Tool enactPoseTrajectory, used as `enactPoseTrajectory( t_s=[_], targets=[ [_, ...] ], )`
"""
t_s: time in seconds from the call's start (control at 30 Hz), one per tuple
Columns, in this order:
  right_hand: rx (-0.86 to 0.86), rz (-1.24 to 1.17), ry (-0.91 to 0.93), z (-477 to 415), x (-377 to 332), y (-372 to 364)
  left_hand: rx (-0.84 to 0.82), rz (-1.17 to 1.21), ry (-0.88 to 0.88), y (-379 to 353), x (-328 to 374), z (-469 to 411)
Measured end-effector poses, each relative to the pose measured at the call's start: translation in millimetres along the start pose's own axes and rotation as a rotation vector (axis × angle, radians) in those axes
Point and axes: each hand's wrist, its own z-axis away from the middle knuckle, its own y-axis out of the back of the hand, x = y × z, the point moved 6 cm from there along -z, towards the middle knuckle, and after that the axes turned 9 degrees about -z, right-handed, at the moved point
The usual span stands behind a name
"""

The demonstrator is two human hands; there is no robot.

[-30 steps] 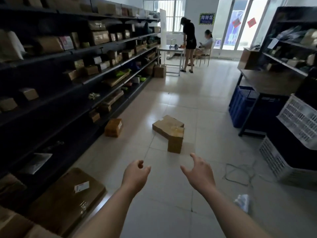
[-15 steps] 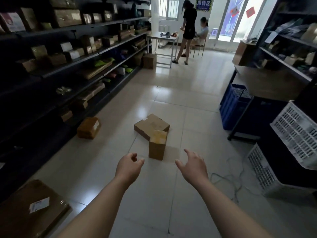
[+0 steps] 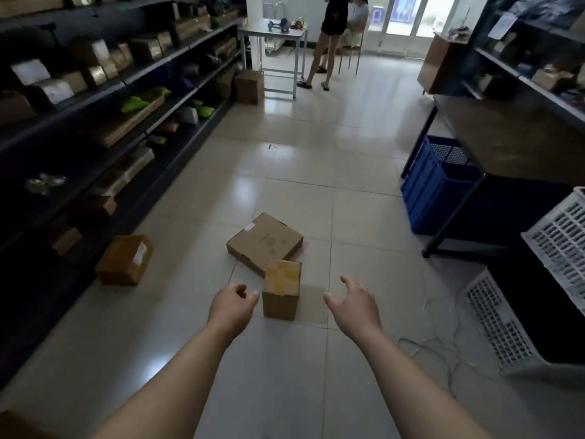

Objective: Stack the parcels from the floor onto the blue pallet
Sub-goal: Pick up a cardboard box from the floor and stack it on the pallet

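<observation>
A pale tiled floor is running down an aisle between dark shelving on the left, crowded with parcels, and a workbench on the right. Blue plastic crates are sitting under that bench; whether these are the pallet meant, I cannot tell. White slatted crates are crowding the right edge, and a loose cable is trailing on the tiles beside them, something feet could catch on. On the open floor a flat parcel is lying with a small upright parcel touching its near corner; an orange-brown parcel is sitting apart by the shelf foot. The left hand is hanging loosely curled and the right hand spread open, both empty, flanking the small box, probably to clasp its sides.
</observation>
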Motion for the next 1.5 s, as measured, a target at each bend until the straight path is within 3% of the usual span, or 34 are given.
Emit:
enactPoseTrajectory(
  t_s=[0.37, 0.73, 1.1, 1.5],
  targets=[
    [-0.084, -0.004, -0.110, -205, -3, -23, -0.045, -0.028, 0.103, -37, 69, -190],
    [-0.325, 0.087, -0.162, -434, 18, -99, -0.003, 0.062, 0.406, -113, 86, -387],
    [-0.425, 0.150, -0.218, -577, 83, -260, -0.124, 0.056, 0.667, -222, -46, -548],
    [-0.517, 0.143, -0.301, -637, 157, -432, -0.316, 0.036, 0.943, -320, -184, -629]
  ],
)
